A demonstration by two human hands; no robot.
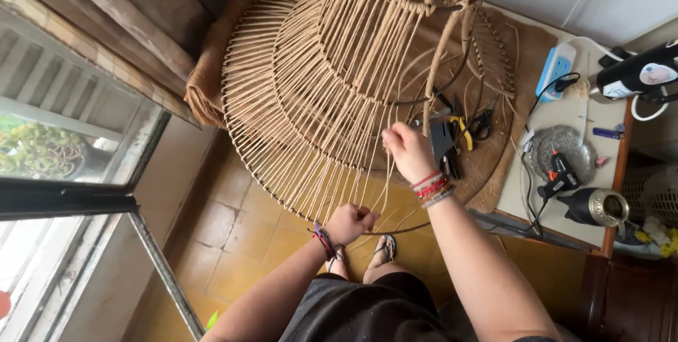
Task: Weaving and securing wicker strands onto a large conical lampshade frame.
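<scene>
Tiered lampshade frame [339,67], wound in tan cord, fills the upper centre of the frame, tilted, its wide bottom ring toward the lower left. It is rested partly on a brown woven mat [494,151] at centre right, laid over a pale table [572,120]. Window [63,151] is seen along the left edge, tiled floor [240,229] at lower centre. Loose cord strands [374,172] are strung from the upper tier down to the bottom ring. Right hand [408,150], just right of centre, is closed in a pinch on those strands partway down; beaded bracelets are worn at the wrist. Left hand [348,223], lower centre, is curled shut around the strand ends at the dark wire ring [395,230]; exact finger contact cannot be told. On the mat just right of the right hand: pliers [462,132] with yellow grips and black scissors [482,123]. On the table at right: black glue gun [560,175] on a grey plate [558,146], blue-and-white power strip [556,70], dark bottle [597,208] lying on its side. Sandalled feet are visible below the hands.
</scene>
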